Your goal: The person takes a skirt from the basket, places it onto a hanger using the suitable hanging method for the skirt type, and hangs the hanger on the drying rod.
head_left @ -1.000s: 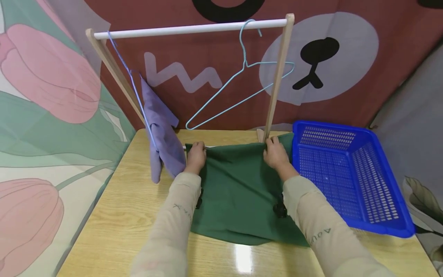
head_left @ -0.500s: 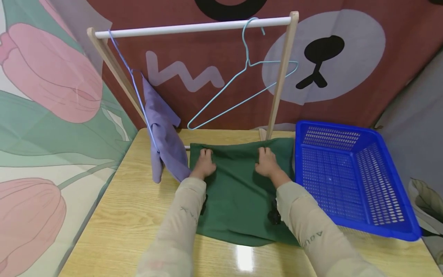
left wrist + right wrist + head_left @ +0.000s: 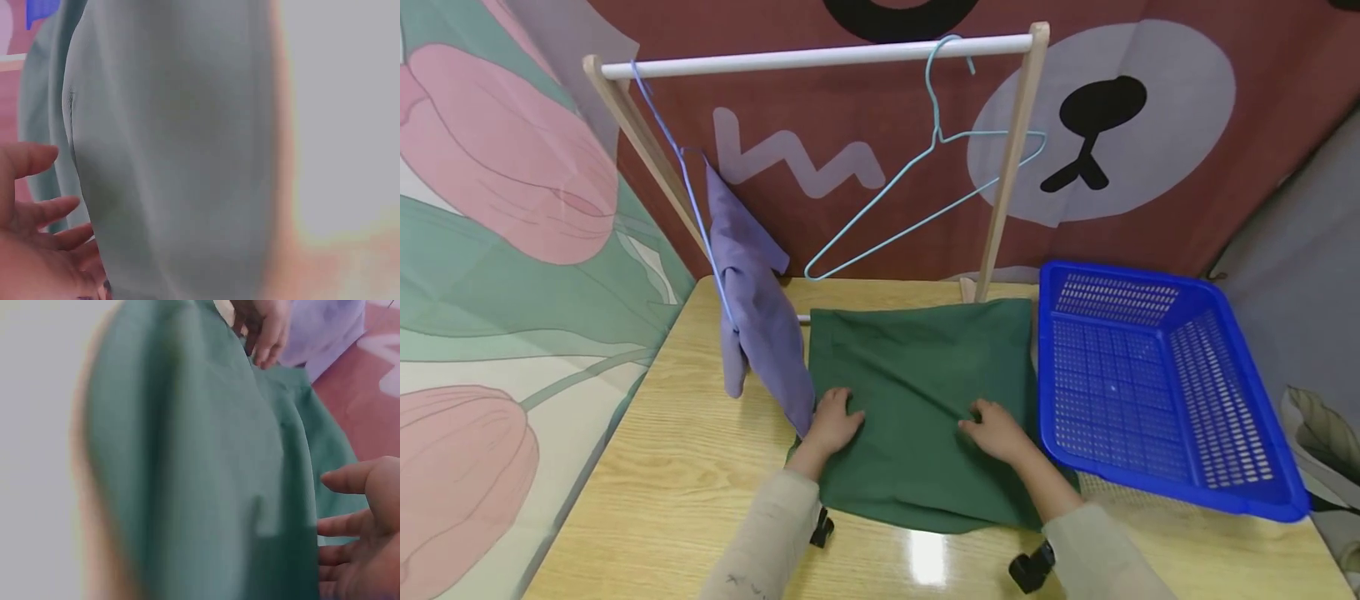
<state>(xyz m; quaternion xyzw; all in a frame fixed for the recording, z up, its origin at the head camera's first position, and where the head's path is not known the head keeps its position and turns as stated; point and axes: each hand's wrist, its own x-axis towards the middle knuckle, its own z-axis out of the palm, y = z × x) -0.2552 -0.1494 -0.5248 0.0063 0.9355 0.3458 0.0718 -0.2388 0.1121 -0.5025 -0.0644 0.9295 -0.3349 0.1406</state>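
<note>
Across the middle of the wooden table [image 3: 647, 450], at the foot of the drying rack [image 3: 1012, 158], a dark green garment [image 3: 917, 367] lies spread nearly flat, a slanting crease across it; whether it is a skirt or something else I cannot tell. Both hands have let go of it: the left hand [image 3: 835, 423] rests loosely by its left edge, and the right hand [image 3: 997, 432] lies on its right part, thumb and fingers apart, pinching nothing.

To the left, a purple garment [image 3: 752, 308] hangs from a purple hanger [image 3: 695, 200], its lowest corner reaching down to the green cloth's left edge, just beside the left hand. A leftward sweep could catch that corner and pull the purple piece askew. A light-blue hanger [image 3: 937, 137] hangs bare at the right end of the white rail [image 3: 805, 58].

The lower rod [image 3: 803, 319] shows beside the far left corner of the green cloth and probably runs beneath it, so a sharp tug towards the near side might jog the rack. On the right, the blue plastic basket [image 3: 1116, 298] sits close against the cloth; rightward smoothing could bunch the fabric there.
</note>
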